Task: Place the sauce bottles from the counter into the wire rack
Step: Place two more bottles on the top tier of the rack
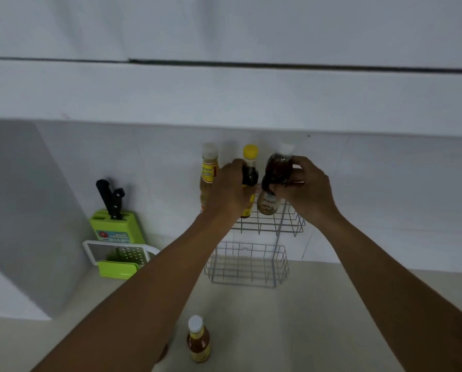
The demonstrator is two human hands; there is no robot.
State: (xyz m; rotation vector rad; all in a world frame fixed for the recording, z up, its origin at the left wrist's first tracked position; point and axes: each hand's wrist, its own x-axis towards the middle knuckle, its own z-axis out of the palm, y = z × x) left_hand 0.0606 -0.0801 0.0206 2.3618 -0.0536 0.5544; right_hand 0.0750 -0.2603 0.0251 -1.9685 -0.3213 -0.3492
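Bottles are what both of my hands are busy with at the top tier of the wire rack (291, 224). My left hand (230, 189) is wrapping around the dark bottle with the yellow cap (250, 167), and my right hand (305, 186) is closing on the dark bottle with the white cap (278, 170). Both are standing close to upright, the white-capped one leaning a little to the right, their bases down inside the upper basket, though I cannot tell whether either is resting fully on the wire. A pale bottle with a yellow label (208, 175) is standing in the same tier, just left of my left hand and partly hidden behind it. The lower basket (247, 267) is sitting bare on the counter (318, 304) beneath.

What I am keeping in mind is the one bottle not yet in the rack: the amber bottle with the white cap (197, 339), standing upright on the counter well below and toward me, near the bottom edge of my view. It lies back from both hands, under the line of my left forearm, so I judge the left hand to be the nearer one for it. Its long axis is running vertically, so a grasp around the body from the side, then a lift forward and up to the rack, looks like the natural reach once my hands are letting go here.
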